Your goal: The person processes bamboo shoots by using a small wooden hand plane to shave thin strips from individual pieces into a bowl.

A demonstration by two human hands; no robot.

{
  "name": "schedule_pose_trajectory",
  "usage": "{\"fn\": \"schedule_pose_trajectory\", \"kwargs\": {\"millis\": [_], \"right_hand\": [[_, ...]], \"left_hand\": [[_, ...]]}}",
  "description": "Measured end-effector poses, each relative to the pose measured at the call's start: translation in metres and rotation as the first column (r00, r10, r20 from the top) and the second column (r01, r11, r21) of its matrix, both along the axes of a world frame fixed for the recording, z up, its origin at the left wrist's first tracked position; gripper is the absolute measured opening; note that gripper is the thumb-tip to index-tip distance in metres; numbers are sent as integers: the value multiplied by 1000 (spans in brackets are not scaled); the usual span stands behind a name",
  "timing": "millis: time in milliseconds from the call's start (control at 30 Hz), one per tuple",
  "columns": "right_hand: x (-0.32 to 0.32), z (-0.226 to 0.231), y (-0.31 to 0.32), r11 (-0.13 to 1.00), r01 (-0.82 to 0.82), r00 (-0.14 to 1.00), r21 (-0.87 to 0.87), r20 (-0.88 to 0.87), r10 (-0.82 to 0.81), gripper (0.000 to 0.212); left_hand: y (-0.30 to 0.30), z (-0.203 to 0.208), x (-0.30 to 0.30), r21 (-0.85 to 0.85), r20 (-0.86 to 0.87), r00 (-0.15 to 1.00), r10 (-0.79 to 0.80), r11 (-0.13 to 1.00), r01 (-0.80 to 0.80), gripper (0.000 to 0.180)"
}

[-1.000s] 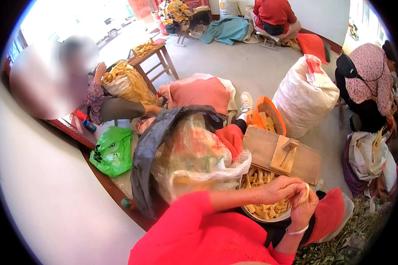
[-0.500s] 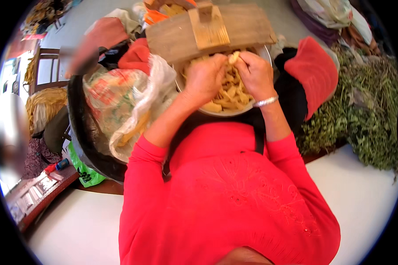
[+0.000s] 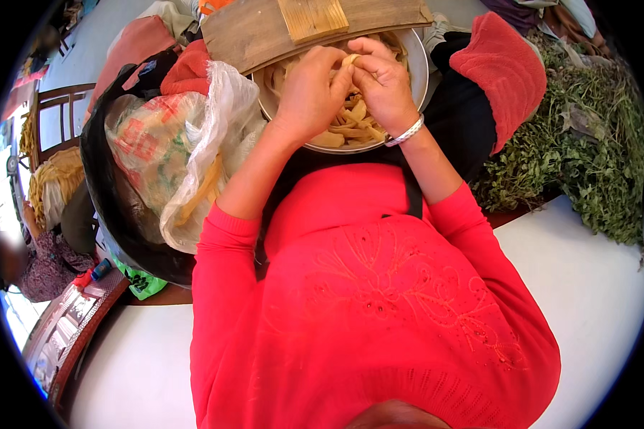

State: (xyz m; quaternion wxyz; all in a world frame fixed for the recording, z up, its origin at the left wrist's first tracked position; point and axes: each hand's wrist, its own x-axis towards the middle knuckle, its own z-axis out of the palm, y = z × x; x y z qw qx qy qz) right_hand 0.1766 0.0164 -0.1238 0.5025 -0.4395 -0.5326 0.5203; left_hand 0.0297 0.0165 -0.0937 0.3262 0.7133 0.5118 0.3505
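My left hand point(image 3: 311, 96) and my right hand point(image 3: 384, 87) meet over a round pale metal basin point(image 3: 423, 75). Between their fingertips is a small pale-yellow piece point(image 3: 350, 60), pinched by both; its kind is unclear. Beneath the hands the basin holds many yellowish strips and chunks point(image 3: 354, 121), partly hidden by my fingers. A wooden board point(image 3: 247, 36) lies across the far side of the basin, with a lighter wood block point(image 3: 313, 18) on top. A silvery bracelet point(image 3: 406, 133) circles my right wrist.
Left of the basin stands a dark tub point(image 3: 96, 168) with a translucent plastic bag point(image 3: 225, 114). Dried green plants point(image 3: 579, 136) are heaped at the right, beside a red cloth point(image 3: 497, 71). Another person point(image 3: 46, 264) is at the far left, near a patterned bench point(image 3: 75, 314).
The view has shifted, so the basin and board appear higher. The yellow piece, earlier at my right fingertips, is now between both hands, and some right fingers have lifted.
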Motion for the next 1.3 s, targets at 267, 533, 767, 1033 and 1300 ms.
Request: {"fn": "schedule_pose_trajectory", "kwargs": {"millis": [267, 533, 767, 1033, 1300], "right_hand": [[10, 13, 12, 917, 209, 928, 340, 225, -295, 7], [37, 38, 33, 992, 12, 970, 128, 239, -42, 31], [40, 61, 42, 890, -418, 764, -181, 459, 452, 30], [32, 50, 72, 962, -264, 892, -70, 362, 271, 26], [24, 24, 111, 982, -189, 769, 9, 624, 142, 29]], "left_hand": [[-27, -30, -14, -592, 418, 890, 185, 798, 112, 23], [-23, 6, -36, 184, -199, 980, -1, 982, 38, 16], [15, 8, -43, -183, -32, 994, -104, 978, 96, 18], [61, 8, -64, -388, 372, 928, -7, 907, 162, 16], [105, -27, -68, -312, 307, 948, 89, 950, 11, 8]]}}
